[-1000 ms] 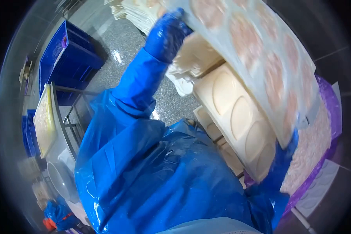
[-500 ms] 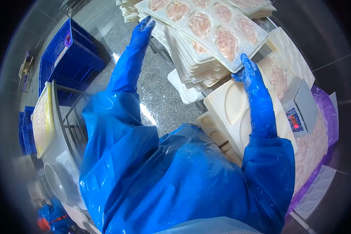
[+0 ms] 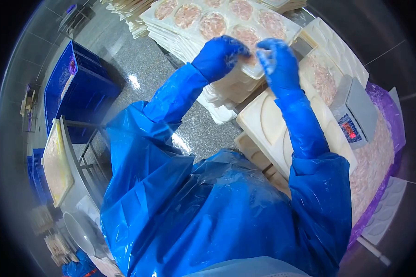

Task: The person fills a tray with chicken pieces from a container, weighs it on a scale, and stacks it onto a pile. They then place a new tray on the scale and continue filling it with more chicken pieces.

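A white tray (image 3: 196, 28) with round and oval hollows filled with pale pink minced meat lies on top of a stack of similar trays (image 3: 180, 46). Both my blue-gloved hands are over its near corner. My left hand (image 3: 219, 57) has bent, blurred fingers that reach right, towards the other hand; whether they pinch anything cannot be made out. Facing it from the right is my right hand (image 3: 279, 64), its fingers curved and the thumb apart, with nothing visible in them. A meat-filled hollow (image 3: 245, 37) shows just behind the fingertips.
Unfilled moulded trays (image 3: 263, 117) lie right of my body. A scale (image 3: 356, 113) with a red display stands beside a mass of minced meat (image 3: 372, 171) on purple sheeting (image 3: 397, 134). Left are a blue crate (image 3: 90, 78), a metal frame (image 3: 85, 152) and a person's blue sleeve (image 3: 78, 265).
The filled tray has come down squarely onto the stack. Both hands have left its edges; the left moved right, the right slightly left and up, and they now nearly meet.
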Tool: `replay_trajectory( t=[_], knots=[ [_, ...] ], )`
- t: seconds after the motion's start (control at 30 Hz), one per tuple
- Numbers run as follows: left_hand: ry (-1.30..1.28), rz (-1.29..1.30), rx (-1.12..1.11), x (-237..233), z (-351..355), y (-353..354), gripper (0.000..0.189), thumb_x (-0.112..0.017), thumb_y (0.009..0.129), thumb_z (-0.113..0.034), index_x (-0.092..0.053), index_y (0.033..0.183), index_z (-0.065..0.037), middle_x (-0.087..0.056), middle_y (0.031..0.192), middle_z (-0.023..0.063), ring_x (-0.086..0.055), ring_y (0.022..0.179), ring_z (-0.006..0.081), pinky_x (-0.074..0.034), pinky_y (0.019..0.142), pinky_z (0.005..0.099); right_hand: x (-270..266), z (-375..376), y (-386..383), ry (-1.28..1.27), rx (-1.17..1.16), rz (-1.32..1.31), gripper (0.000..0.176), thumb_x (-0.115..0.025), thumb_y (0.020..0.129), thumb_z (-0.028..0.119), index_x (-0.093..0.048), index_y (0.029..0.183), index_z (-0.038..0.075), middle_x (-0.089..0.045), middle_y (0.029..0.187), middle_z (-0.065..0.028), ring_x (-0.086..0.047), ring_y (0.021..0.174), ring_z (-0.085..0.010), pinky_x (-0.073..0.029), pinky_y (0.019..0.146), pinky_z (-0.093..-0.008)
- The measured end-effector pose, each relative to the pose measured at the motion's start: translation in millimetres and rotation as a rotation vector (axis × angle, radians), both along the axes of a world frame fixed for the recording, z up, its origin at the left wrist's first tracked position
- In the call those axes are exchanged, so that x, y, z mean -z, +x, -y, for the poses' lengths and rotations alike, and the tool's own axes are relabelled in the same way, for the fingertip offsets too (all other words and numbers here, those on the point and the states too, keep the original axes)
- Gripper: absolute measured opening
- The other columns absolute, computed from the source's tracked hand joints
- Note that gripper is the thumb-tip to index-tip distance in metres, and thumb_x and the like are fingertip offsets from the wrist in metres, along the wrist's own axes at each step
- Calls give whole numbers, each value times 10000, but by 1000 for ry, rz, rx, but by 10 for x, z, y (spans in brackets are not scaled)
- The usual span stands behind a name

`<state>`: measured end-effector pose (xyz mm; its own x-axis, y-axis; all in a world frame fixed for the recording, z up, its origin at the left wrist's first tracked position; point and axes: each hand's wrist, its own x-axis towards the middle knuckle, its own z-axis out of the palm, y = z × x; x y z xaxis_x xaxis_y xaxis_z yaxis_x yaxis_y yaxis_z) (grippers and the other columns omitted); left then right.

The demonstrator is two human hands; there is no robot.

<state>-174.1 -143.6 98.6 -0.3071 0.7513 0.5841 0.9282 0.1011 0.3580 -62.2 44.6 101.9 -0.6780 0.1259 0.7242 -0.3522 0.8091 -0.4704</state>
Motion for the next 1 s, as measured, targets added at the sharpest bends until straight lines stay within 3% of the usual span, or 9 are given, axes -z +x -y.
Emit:
replay_trajectory(
  t=[0.13,0.2,0.4,0.57,0.67,0.8,0.87,0.93,1.0],
  knots=[
    [-90,-56,-30,-52,132,58,455,-549,677,21,-698,1089,-103,-675,1126,117,-607,1062,351,-478,968,428,106,-21,-16,189,29,65,86,-695,847,99,-702,933,103,-659,997,-103,-621,942,-302,-481,857,-403],
    [44,-108,-83,-102,119,140,463,-552,677,19,-684,1105,-102,-666,1138,119,-602,1063,360,-476,975,433,148,17,-11,145,62,31,120,-668,868,139,-701,980,110,-666,987,-101,-615,960,-316,-470,873,-412],
    [-66,-157,-13,44,107,52,441,-554,696,1,-658,1117,-79,-644,1173,143,-579,1129,353,-462,998,442,248,91,160,445,23,14,215,-626,877,189,-676,1065,98,-663,1106,-80,-580,1094,-312,-431,952,-475],
    [-15,-132,-20,-14,62,212,419,-545,689,16,-669,1082,-55,-660,1132,151,-594,1109,378,-465,998,448,222,159,240,380,57,66,258,-608,903,241,-680,1119,121,-650,1171,-57,-501,1248,-308,-285,1098,-554],
    [-40,-107,4,36,88,113,435,-541,679,16,-670,1088,-53,-655,1144,160,-599,1111,377,-469,999,446,253,170,272,415,96,81,263,-618,902,266,-685,1123,140,-650,1175,-56,-495,1256,-308,-277,1102,-560],
    [-194,92,-62,-305,82,150,374,-539,779,31,-666,1118,-60,-657,1164,161,-610,1128,351,-471,996,403,260,-96,143,209,-73,43,213,-641,891,228,-704,1065,124,-664,1141,-74,-576,1142,-298,-407,1029,-452],
    [-42,180,-41,-372,-82,-48,308,-550,870,45,-661,1138,-61,-664,1165,126,-629,1112,298,-480,972,369,117,-429,36,-118,-55,129,238,-734,830,167,-684,1030,49,-688,1021,-152,-656,911,-320,-519,850,-406],
    [6,-22,33,-429,-414,-526,313,-594,849,-5,-682,1130,-110,-679,1126,130,-670,993,294,-527,879,359,70,-712,-132,-195,140,215,326,-758,824,229,-671,1073,37,-673,1066,-183,-648,955,-341,-512,878,-417],
    [-126,186,143,-462,-797,-943,296,-597,872,-25,-707,1120,-142,-699,1099,115,-680,951,265,-533,859,353,95,-916,-474,-115,131,143,370,-766,821,244,-659,1108,39,-664,1088,-195,-648,971,-345,-511,887,-415]
  ],
)
